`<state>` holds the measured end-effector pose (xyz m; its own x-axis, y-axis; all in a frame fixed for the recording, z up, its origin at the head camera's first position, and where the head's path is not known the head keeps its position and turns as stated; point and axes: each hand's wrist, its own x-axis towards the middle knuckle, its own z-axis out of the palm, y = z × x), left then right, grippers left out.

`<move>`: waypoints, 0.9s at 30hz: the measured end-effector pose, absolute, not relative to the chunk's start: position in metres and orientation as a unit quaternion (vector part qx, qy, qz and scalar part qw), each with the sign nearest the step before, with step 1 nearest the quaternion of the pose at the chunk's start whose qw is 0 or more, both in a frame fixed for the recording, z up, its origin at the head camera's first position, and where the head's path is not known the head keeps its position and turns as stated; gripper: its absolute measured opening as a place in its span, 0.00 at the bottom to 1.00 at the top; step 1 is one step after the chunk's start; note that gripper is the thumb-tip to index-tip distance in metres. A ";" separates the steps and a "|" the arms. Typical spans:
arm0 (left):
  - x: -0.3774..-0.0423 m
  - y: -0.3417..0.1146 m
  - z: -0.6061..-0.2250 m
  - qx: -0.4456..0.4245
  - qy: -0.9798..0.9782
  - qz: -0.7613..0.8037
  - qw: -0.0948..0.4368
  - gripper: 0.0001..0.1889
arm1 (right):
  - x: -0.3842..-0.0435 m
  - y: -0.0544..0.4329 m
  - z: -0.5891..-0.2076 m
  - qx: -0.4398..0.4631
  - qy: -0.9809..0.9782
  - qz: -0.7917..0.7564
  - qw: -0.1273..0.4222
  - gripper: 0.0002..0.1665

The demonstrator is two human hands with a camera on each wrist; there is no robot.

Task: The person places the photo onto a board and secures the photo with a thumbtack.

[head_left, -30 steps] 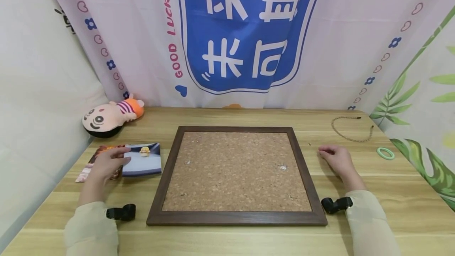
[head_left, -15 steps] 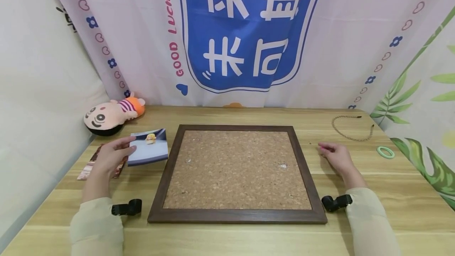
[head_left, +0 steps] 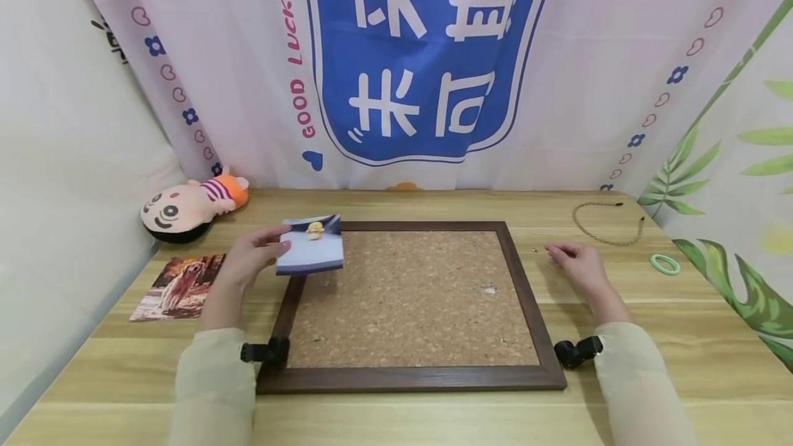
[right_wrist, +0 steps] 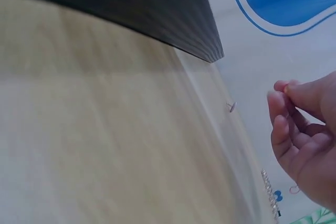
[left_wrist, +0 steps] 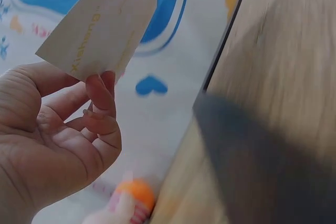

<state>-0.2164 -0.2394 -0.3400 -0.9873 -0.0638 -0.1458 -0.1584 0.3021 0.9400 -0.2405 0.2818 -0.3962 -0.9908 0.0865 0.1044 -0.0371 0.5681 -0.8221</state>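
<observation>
My left hand pinches a small photo print by its left edge, thumb and fingers on either side. The picture shows a yellow toy on a pale ground; its white back with yellow lettering faces the left wrist view. The print overlaps the upper left corner of a brown-framed cork board. Right of the board, my right hand holds thumb and forefinger together round a tiny pin-like thing, mostly hidden by the fingertips. Just left of those fingertips a thumbtack lies on the table.
A second photo print, showing a dog, lies on the wooden table at left. Behind it rests a plush doll. At right are a braided cord and a green ring. A printed curtain hangs behind.
My left hand has lifted the toy photo off the table and carried it right to the board's corner, uncovering the dog photo. The right hand stays nearly in place.
</observation>
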 end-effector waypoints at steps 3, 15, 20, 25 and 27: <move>-0.225 -0.218 -0.339 -0.060 0.807 0.586 0.044 0.25 | -0.241 0.278 -0.393 0.008 -0.876 0.475 0.085 0.23; -0.250 -0.148 -0.342 0.025 0.815 0.576 0.056 0.20 | -0.250 0.265 -0.376 0.068 -0.857 0.507 0.068 0.18; -0.254 -0.127 -0.344 0.035 0.811 0.580 0.067 0.19 | -0.254 0.263 -0.367 0.088 -0.840 0.532 0.056 0.14; -0.254 -0.111 -0.343 0.055 0.804 0.587 0.078 0.19 | -0.256 0.257 -0.357 0.116 -0.838 0.530 0.062 0.10; -0.252 -0.105 -0.341 0.057 0.801 0.590 0.084 0.19 | -0.255 0.252 -0.351 0.122 -0.842 0.521 0.068 0.08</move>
